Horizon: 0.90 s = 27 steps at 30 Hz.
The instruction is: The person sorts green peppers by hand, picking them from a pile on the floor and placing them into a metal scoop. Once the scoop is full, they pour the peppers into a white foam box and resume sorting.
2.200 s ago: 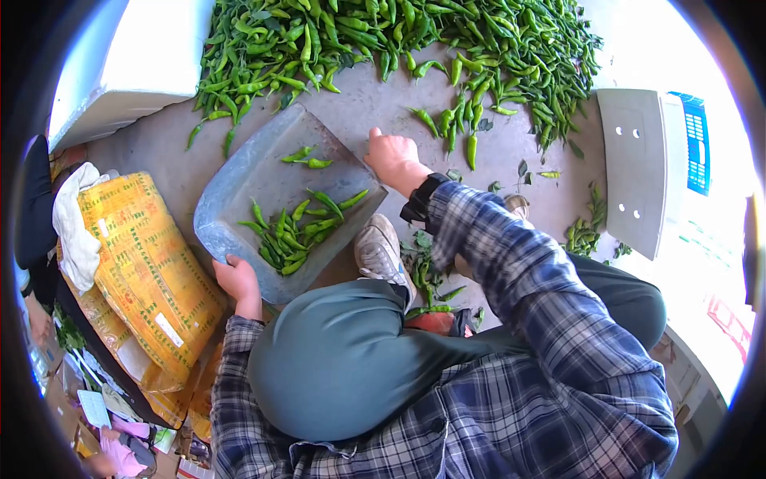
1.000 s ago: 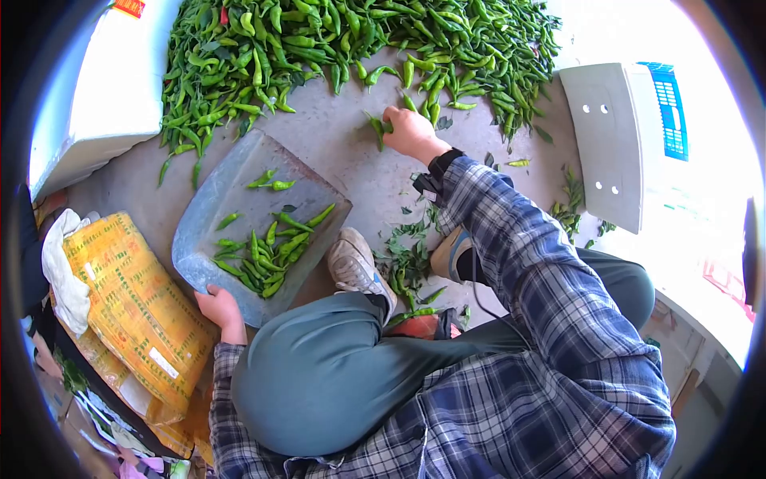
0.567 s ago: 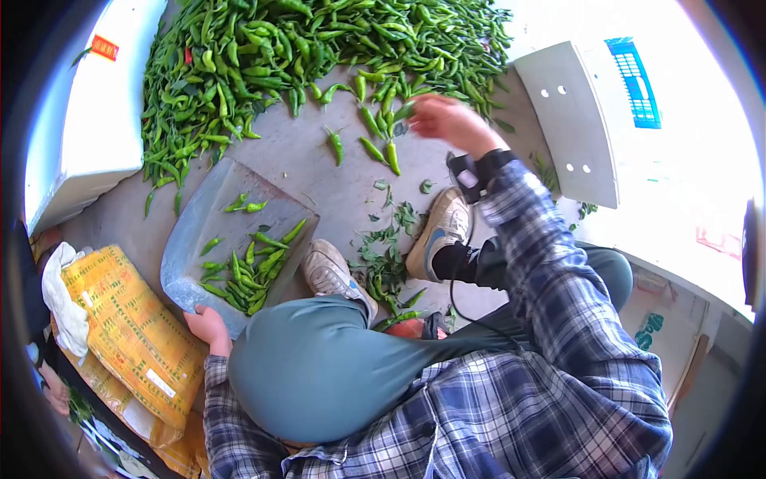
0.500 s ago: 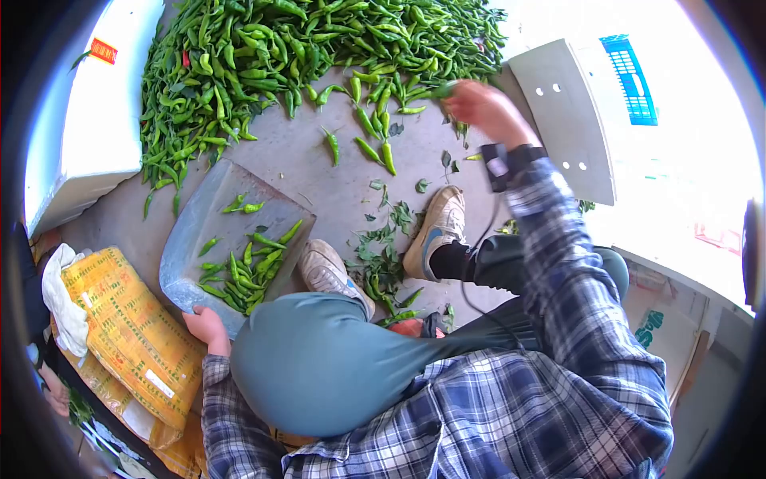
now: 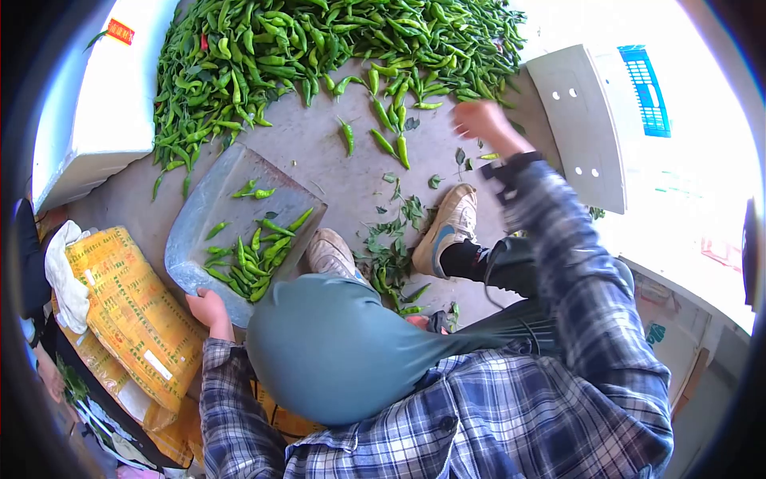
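Observation:
My left hand (image 5: 209, 310) grips the near rim of a grey metal scoop (image 5: 191, 239), thumb over the edge and other fingers hidden beneath. Several green chili peppers (image 5: 254, 263) lie in the scoop, mostly toward its near side. My right hand (image 5: 483, 126) is above the floor at the right edge of a big heap of green peppers (image 5: 319, 40). Its fingers look curled but are smeared by motion, and I see no pepper in them. A few loose peppers (image 5: 383, 116) lie on the floor between the heap and my shoes.
A white foam box (image 5: 104, 104) stands at left, and a white foam panel (image 5: 578, 120) leans at right by a blue plastic basket (image 5: 645, 92). Yellow printed sacks (image 5: 132, 311) and a white glove (image 5: 68, 275) lie at lower left. Leaves (image 5: 391, 231) litter the floor between my shoes (image 5: 448, 227).
My right hand has drawn back slightly from the heap; a blurred green thing at its fingertips earlier no longer shows there. My left hand keeps its hold on the scoop. The whole view has shifted slightly.

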Available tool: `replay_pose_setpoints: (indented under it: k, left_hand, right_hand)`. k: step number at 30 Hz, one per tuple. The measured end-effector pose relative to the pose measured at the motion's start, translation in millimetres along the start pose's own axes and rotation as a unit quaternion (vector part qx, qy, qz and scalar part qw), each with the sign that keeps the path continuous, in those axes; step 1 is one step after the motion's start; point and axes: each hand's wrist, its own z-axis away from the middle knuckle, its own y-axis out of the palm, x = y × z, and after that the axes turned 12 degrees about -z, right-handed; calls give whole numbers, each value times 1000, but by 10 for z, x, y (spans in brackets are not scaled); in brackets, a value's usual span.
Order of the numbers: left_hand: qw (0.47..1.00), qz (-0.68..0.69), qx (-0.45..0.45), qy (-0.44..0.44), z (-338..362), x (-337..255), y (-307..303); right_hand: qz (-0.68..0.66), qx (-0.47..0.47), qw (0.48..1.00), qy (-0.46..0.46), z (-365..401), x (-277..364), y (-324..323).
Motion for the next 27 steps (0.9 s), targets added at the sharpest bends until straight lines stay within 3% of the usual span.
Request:
replay_pose_setpoints:
  k: [1,2,4,10,14,18,22,27]
  left_hand:
    - [1000,8,-5,6,-4,0,-1]
    - [1000,5,-5,3,-16,22,17]
    - [1000,14,12,-18,-46,65,56]
    - [1000,14,8,-6,-36,71,51]
    - [1000,-10,7,3,-61,157,100]
    - [1000,5,8,-9,-41,66,47]
    - [1000,-22,13,6,-18,34,11]
    - [999,17,37,-11,-41,65,29]
  right_hand:
    - [198,20,978,-67,-69,-165,388]
    - [353,-28,920,-169,-96,-308,730]
    - [401,-80,906,-112,-62,-374,1187]
    - [343,-119,931,-46,-42,-387,1468]
    - [361,-72,924,-104,-153,-327,1629]
    - [361,-52,931,-19,-296,-215,1690]
    - [322,-60,934,-143,-331,-53,1928]
    - [333,-10,937,-110,-419,-13,2181]
